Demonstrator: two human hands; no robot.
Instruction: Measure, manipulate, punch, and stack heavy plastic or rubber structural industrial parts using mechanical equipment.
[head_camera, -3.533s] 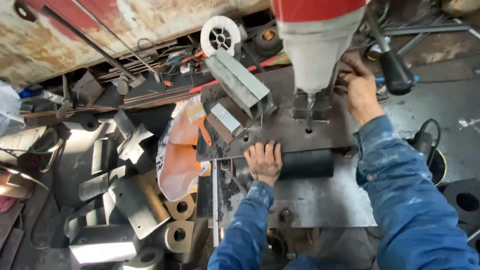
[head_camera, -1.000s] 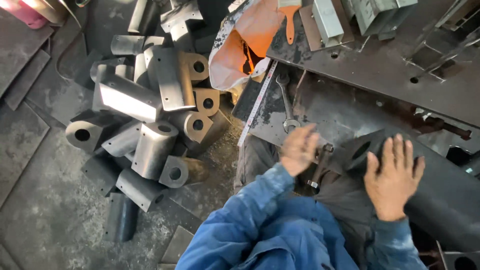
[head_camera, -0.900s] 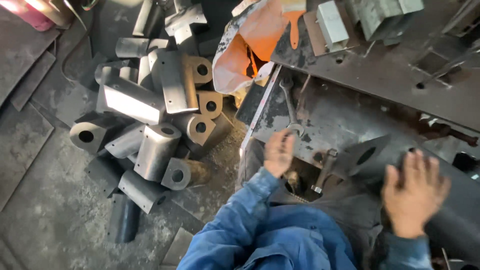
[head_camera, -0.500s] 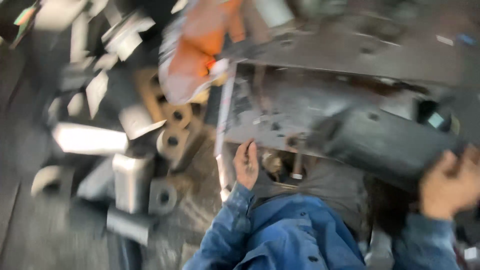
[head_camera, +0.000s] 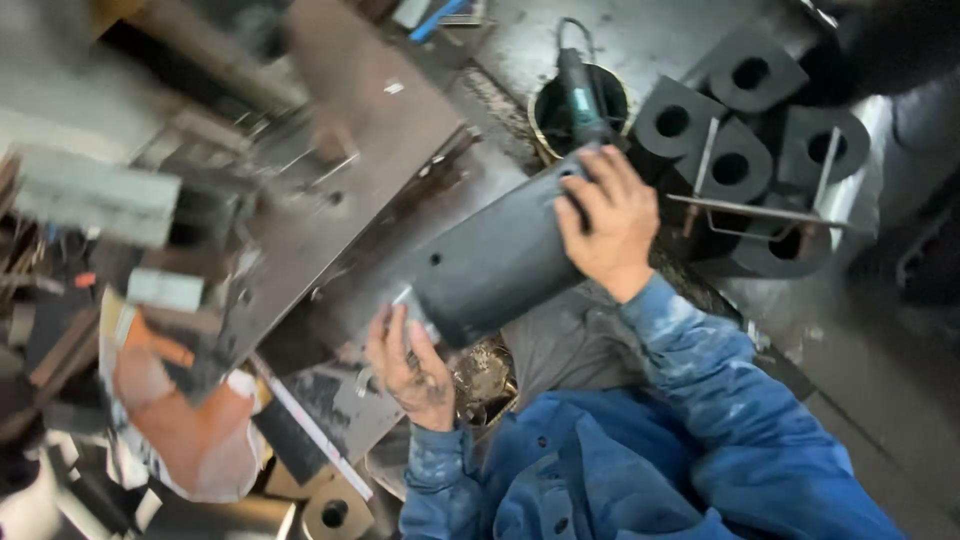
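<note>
Dark curved steel piece (head_camera: 495, 262), drilled, left hand (head_camera: 410, 365), right hand (head_camera: 608, 225) gripping ends

Grimy concrete floor (head_camera: 640, 40) — cluttered steel workbench (head_camera: 330, 190)

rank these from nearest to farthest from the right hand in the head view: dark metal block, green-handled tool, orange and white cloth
1. Dark metal block, held under the right hand.
2. Green-handled tool, just above that hand, in a round container.
3. Orange and white cloth, far lower left.

My steel bench plate (head_camera: 340, 190), drilled with holes, carries blurred metal brackets (head_camera: 90, 195); the floor (head_camera: 860, 350) holds dark holed blocks (head_camera: 735, 165).
</note>
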